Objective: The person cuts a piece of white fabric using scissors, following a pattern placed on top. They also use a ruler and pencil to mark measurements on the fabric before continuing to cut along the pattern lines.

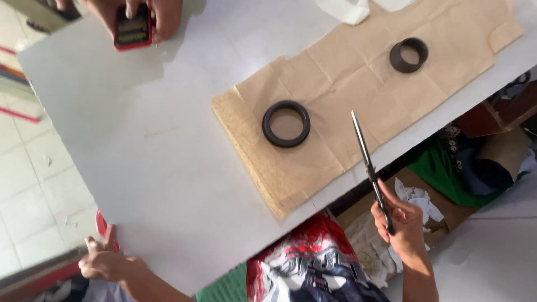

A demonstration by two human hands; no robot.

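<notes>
My right hand (404, 223) grips the handles of long scissors (366, 159), blades closed and pointing up over the edge of the white table (140, 140). The blade tips hang over a stack of brown paper sheets (347, 95) lying on the table. Two black rings weigh the paper down: a large one (286, 123) near the middle and a smaller one (409, 55) farther right. My left hand (103, 263) rests at the table's near left corner, fingers curled against a red object (101, 223) at the edge.
Another person's hand (140, 17) holds a red-cased phone (133, 29) at the table's far left. White cloth (347, 8) lies at the far edge. Under the table sit a cardboard box with white scraps (417, 198), green fabric (442, 168) and a printed bag (313, 265).
</notes>
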